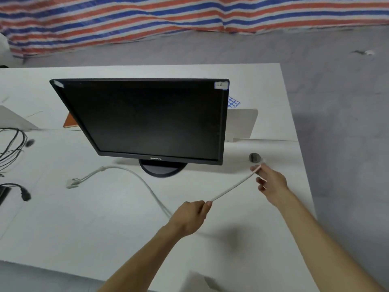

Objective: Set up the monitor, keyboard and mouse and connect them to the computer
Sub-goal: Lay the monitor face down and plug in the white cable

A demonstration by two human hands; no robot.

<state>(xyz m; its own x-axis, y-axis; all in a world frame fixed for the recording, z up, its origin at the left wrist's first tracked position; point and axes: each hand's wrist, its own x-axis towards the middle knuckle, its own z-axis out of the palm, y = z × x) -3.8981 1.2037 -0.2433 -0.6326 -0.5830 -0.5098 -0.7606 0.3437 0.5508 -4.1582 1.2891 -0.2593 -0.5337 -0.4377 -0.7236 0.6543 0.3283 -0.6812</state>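
Head view: left hand [192, 216] gripped white cable [231, 187], fingers [207, 207] curled round it. Right hand [271, 184] pinched the same cable just beside the hole [254, 158] in the desk [84, 228], span between hands taut. Monitor [151, 121] stood behind; connector [72, 183] lay loose left of its base. Likely risks: a harder pull drags the connector into the base, or the cable slips the pinch and drops down the hole.

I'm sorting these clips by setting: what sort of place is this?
Probably a makeshift office or workroom, perhaps still being fitted out: a white office desk with a cable hole, a monitor standing on it, bare grey concrete floor, and a striped tarpaulin hung along the back.
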